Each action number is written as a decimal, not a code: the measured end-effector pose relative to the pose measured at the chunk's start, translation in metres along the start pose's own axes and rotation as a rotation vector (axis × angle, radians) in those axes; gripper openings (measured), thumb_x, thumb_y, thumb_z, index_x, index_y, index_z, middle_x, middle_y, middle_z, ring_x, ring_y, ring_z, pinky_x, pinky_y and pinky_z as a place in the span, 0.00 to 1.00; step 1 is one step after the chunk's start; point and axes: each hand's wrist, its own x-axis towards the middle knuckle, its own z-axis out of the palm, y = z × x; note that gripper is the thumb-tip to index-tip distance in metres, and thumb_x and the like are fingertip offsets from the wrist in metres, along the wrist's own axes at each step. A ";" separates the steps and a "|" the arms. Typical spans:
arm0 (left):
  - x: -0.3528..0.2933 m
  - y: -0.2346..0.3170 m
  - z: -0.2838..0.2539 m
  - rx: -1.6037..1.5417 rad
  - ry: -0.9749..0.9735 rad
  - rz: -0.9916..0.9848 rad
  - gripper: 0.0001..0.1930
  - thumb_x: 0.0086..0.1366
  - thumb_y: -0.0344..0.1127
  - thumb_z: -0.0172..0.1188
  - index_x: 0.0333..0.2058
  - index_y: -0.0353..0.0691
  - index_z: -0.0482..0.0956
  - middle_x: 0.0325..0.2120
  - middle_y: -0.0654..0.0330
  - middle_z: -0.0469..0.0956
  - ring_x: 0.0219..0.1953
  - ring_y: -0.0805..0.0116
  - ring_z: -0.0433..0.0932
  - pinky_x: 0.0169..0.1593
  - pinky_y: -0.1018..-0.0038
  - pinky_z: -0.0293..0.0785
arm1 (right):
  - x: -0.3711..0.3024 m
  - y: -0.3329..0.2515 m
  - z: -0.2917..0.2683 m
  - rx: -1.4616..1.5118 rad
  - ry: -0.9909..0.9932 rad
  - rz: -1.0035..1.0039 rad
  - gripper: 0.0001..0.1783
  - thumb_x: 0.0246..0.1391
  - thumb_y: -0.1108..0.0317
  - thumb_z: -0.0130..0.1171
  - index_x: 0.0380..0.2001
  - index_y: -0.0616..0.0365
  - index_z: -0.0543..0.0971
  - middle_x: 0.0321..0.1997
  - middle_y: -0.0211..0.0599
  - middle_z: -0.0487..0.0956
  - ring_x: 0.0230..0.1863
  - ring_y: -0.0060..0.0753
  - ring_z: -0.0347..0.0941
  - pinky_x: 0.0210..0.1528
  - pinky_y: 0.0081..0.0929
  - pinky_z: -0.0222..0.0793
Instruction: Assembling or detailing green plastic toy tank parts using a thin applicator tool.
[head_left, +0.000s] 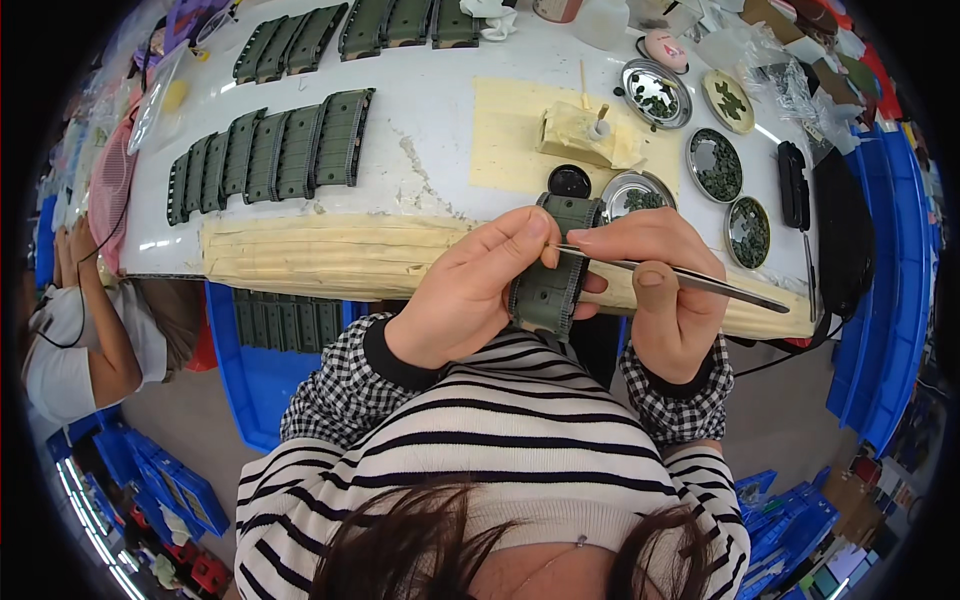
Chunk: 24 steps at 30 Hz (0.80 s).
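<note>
My left hand [455,290] is closed around a dark green, slightly curved piece [545,298] with ridged edges and small round dots, held upright in front of my chest. My right hand [665,290] grips a pair of metal tweezers [742,293]. Their tips meet the green piece close to my left thumb; whether they pinch anything small is too fine to make out. Just beyond my hands, a metal dish [655,190] holds small dark green bits, and a small black round pot [569,181] stands beside it.
Rows of similar green pieces [262,150] lie at the left of the white table [420,120]. Cream padding [310,255] runs along its front edge. More dishes of green bits [715,165] stand at the right, near a taped block [590,138]. A person [95,340] sits at left.
</note>
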 end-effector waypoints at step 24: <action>-0.007 0.009 0.006 0.046 0.093 0.100 0.16 0.71 0.33 0.45 0.55 0.38 0.62 0.47 0.54 0.72 0.47 0.66 0.76 0.53 0.66 0.75 | -0.005 0.011 0.007 -0.075 0.201 -0.019 0.11 0.63 0.70 0.51 0.38 0.66 0.81 0.36 0.40 0.78 0.34 0.27 0.74 0.39 0.22 0.70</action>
